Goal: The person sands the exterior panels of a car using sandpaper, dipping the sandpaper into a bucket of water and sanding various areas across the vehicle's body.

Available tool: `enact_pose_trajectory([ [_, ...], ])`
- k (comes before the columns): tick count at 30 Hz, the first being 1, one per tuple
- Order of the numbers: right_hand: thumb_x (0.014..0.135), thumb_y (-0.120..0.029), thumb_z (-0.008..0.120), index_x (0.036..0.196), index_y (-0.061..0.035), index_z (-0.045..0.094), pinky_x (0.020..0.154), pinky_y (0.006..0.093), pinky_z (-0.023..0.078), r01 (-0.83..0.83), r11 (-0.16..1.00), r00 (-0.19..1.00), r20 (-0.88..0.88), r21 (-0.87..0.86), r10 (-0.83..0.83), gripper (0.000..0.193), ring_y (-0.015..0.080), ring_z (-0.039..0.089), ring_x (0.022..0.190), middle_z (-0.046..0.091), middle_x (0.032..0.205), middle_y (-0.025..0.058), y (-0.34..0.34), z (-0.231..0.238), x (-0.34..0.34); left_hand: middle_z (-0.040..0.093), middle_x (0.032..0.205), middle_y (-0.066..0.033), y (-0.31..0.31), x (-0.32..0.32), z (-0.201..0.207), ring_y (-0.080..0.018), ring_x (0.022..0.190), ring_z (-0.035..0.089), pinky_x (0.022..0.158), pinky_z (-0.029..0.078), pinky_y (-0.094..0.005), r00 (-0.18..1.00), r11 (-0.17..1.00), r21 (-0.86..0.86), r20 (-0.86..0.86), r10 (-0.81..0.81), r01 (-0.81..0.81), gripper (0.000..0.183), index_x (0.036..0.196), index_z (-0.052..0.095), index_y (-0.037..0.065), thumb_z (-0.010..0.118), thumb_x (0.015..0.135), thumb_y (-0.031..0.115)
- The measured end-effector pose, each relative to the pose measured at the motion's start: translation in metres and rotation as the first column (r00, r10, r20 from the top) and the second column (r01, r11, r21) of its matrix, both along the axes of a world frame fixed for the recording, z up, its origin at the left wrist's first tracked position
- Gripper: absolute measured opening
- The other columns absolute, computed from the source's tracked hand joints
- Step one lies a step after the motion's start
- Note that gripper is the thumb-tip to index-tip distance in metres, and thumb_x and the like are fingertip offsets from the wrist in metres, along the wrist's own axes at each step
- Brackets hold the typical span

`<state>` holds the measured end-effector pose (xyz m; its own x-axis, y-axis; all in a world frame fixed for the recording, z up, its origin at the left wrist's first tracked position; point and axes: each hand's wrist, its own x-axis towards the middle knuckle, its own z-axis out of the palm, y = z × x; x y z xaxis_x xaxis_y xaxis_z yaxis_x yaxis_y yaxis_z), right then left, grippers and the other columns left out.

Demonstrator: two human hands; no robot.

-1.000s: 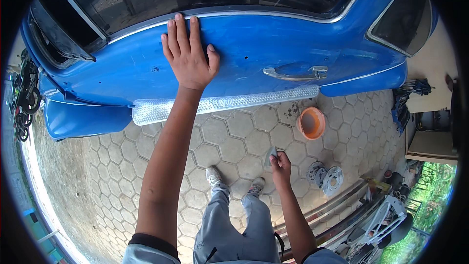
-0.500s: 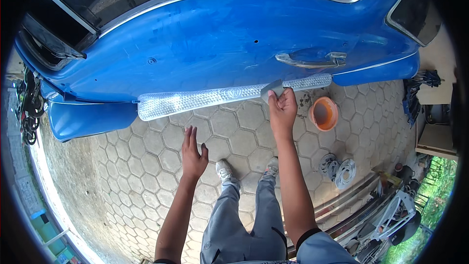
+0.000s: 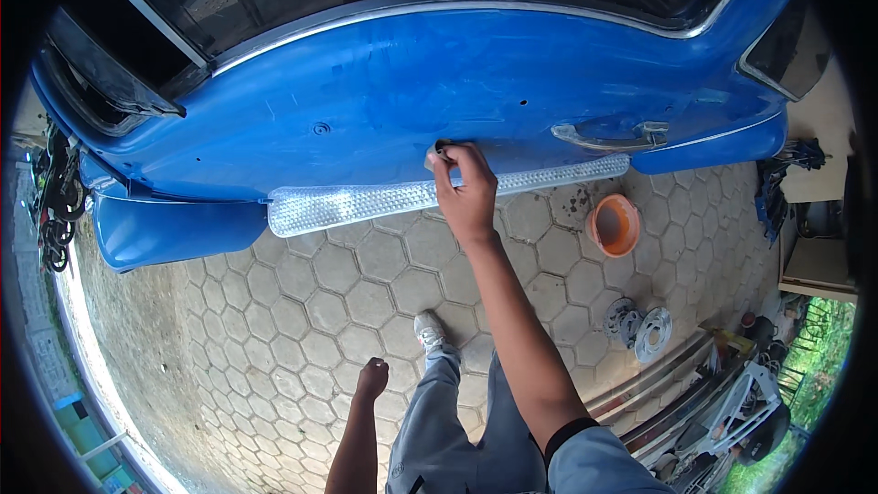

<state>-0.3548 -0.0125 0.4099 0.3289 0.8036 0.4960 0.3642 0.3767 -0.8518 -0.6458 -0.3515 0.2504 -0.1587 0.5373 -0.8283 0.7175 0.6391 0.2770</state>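
Note:
A blue car door (image 3: 384, 91) fills the upper part of the head view, with dull scuffed patches and fine scratches on its paint. My right hand (image 3: 471, 192) is closed on a small grey sheet of sandpaper (image 3: 432, 157) and holds it at the lower door panel. Most of the sheet is hidden behind my fingers. Just below runs a silver, bumpy running board (image 3: 347, 208); my right wrist passes over it. The chrome door handle (image 3: 613, 135) lies to the right of that hand. Low down over the paving, my left hand (image 3: 371, 377) hangs with its fingers curled, nothing visible in it.
On the hexagonal paving (image 3: 366, 306) stands an orange bucket (image 3: 613, 225) holding cloudy liquid. Nearer me are two round metal parts, one a silver disc (image 3: 653, 335). Long strips (image 3: 658, 380) and a white metal frame (image 3: 732, 412) lie at lower right. Blue fenders flank the running board.
My right hand has moved left with the sandpaper, from over the running board onto the door panel. The left hand has dropped toward me, its fingers going from spread to curled.

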Motion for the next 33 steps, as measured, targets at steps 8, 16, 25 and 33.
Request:
enact_pose_trajectory([
  [8, 0.095, -0.002, 0.061, 0.09, -0.0017, 0.053, 0.06, 0.0232, 0.038, 0.437, 0.877, 0.823, -0.306, -0.198, -0.479, 0.01, 0.0074, 0.041, 0.064, 0.047, 0.074, -0.0015, -0.006, -0.021, 0.074, 0.068, 0.107, -0.0263, 0.059, 0.045, 0.035, -0.042, 0.104, 0.065, 0.091, 0.051, -0.0449, 0.986, 0.989, 0.145, 0.161, -0.033, 0.01, 0.04, 0.124, 0.058, 0.0, 0.054, 0.094, 0.027],
  [16, 0.086, -0.003, 0.073, 0.092, 0.002, 0.067, 0.07, 0.0285, 0.052, 0.111, 0.981, 0.991, -0.057, -0.158, -0.122, 0.009, 0.0209, 0.069, 0.075, 0.068, 0.084, 0.0119, -0.007, -0.013, 0.014, 0.069, 0.103, -0.0275, 0.029, -0.006, 0.025, -0.0427, 0.101, 0.066, 0.088, 0.052, -0.0455, 0.996, 0.996, 0.086, 0.075, -0.038, 0.032, 0.039, 0.119, 0.06, 0.0, 0.056, 0.092, 0.027],
  [25, 0.091, -0.005, 0.07, 0.076, -0.0013, 0.057, 0.058, 0.0195, 0.037, 0.197, 0.953, 0.875, -0.397, -0.232, -0.277, 0.02, 0.0022, 0.045, 0.065, 0.057, 0.069, -0.0037, -0.012, 0.006, 0.045, 0.068, 0.107, -0.029, -0.002, -0.029, 0.009, -0.043, 0.105, 0.065, 0.091, 0.051, -0.0453, 0.999, 1.0, -0.006, 0.035, -0.025, 0.025, 0.039, 0.119, 0.061, 0.0, 0.054, 0.091, 0.027],
  [33, 0.086, -0.003, 0.072, 0.089, 0.0016, 0.067, 0.063, 0.0289, 0.049, -0.108, 0.989, 0.989, 0.086, -0.098, 0.117, 0.007, 0.025, 0.062, 0.066, 0.069, 0.081, 0.0116, 0.004, 0.03, 0.002, 0.066, 0.117, -0.026, 0.019, -0.006, 0.019, -0.0377, 0.115, 0.063, 0.096, 0.05, -0.0415, 0.997, 0.999, -0.05, 0.081, 0.012, -0.008, 0.041, 0.124, 0.059, 0.002, 0.054, 0.095, 0.03],
])
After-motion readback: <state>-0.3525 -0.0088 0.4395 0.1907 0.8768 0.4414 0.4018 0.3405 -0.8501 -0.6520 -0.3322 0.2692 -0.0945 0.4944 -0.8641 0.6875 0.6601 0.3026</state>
